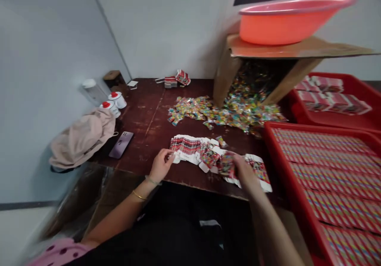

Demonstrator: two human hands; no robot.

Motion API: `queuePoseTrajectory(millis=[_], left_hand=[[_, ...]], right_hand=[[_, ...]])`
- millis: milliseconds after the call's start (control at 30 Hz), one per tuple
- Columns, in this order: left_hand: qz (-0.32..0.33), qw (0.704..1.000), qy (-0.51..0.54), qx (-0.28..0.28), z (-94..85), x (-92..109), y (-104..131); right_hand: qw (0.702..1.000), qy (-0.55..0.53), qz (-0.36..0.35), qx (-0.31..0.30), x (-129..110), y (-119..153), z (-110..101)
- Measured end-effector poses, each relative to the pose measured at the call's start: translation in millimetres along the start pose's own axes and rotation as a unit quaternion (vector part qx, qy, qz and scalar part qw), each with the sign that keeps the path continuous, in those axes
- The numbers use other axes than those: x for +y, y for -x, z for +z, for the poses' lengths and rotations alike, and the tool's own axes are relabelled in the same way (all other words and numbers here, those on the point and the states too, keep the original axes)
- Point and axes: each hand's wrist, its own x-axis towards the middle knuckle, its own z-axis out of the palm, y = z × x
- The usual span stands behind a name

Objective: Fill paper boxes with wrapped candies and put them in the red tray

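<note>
A fanned row of small flat cartons (186, 145), red and white with colourful print, lies near the table's front edge. My left hand (162, 165) is at its left end, thumb and fingers bent together against the cartons; what lies between the fingertips is too small to make out. My right hand (244, 174), a little blurred, is closed on a printed carton (226, 163) over the right part of the row. More flat cartons (259, 169) lie beyond that hand. A single wrapped candy (221, 141) sits just behind the row.
Wrapped candies (193, 108) spill from a cardboard box (223, 75) that bears a pink basin (274, 26). A red tray (275, 151) with packed cartons stands right, another red tray (351, 119) behind it. Left are a phone (121, 144), a beige cloth bag (85, 137) and white bottles (117, 99).
</note>
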Motion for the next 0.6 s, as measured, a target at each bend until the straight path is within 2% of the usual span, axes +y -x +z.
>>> queuePoseTrajectory(millis=[100,167,200,233,300,367,433,533,600], left_hand=[[0.024,0.995,0.036,-0.087,-4.3,-3,14],[0.054,0.995,0.001,-0.083,-8.6,-12,22],[0.049,0.997,-0.034,-0.055,-13.1,-18,23],[0.026,0.996,-0.082,-0.022,-19.2,-26,21],[-0.04,0.981,-0.187,0.026,-34.4,-45,12],[-0.086,0.961,-0.26,0.046,-49.2,-61,-3],[-0.093,0.954,-0.281,0.051,-60.0,-71,-19],[-0.086,0.954,-0.28,0.059,-67.2,-71,-39],[-0.073,0.957,-0.266,0.09,-64.8,-61,-44]], right_hand=[[0.994,-0.058,-0.017,-0.091,-38,7,103],[0.987,-0.074,-0.051,-0.134,-58,10,147],[0.986,-0.055,-0.076,-0.137,-63,9,156],[0.986,-0.017,-0.101,-0.129,-64,8,158],[0.98,0.107,-0.142,-0.088,-50,4,142],[0.956,0.243,-0.156,-0.046,-22,2,115],[0.93,0.329,-0.163,-0.024,10,3,91],[0.917,0.348,-0.192,-0.04,42,10,69],[0.924,0.323,-0.2,-0.043,41,15,64]])
